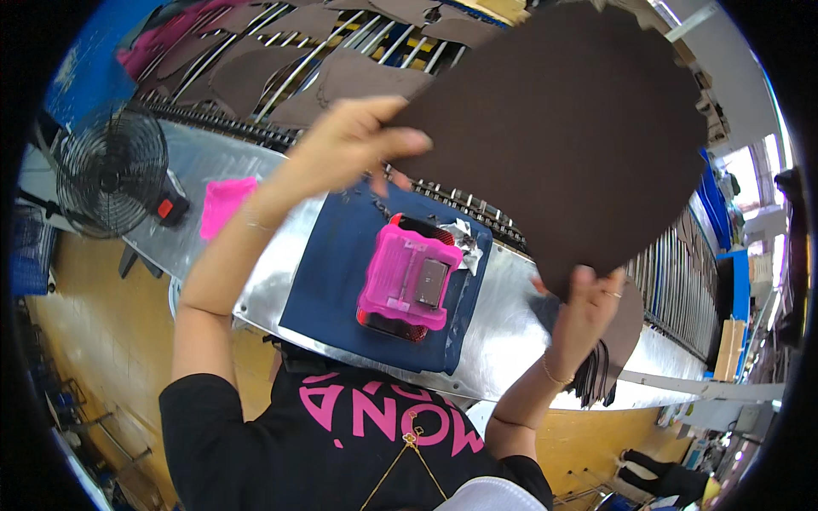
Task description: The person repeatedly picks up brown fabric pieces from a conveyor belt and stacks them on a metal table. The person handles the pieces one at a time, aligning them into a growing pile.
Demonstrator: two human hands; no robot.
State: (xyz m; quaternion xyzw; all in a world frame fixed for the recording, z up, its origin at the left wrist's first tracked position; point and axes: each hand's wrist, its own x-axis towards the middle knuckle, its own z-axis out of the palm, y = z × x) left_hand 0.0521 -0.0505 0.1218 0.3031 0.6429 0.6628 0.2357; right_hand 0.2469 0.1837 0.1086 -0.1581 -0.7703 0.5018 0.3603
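Note:
A large dark brown cut piece of sheet material (562,136), rounded at the far side, is held up in front of me over the table. My left hand (354,145) pinches its left corner between thumb and fingers. Its near, narrow end is gripped by my right hand (588,311), with some fingers hidden behind it. Below and beside the right hand lies a stack of similar brown pieces (629,319), partly covered. Between my arms, a pink plastic tray (383,277) with a grey metal block (433,283) sits over a red and black object (392,325).
A dark blue mat (328,289) covers part of the metal table (264,298); crumpled silvery wrap (467,243) lies on it. Beyond runs a rod conveyor (285,94) carrying brown pieces (354,81). At left stand a black fan (111,170) and another pink tray (226,204).

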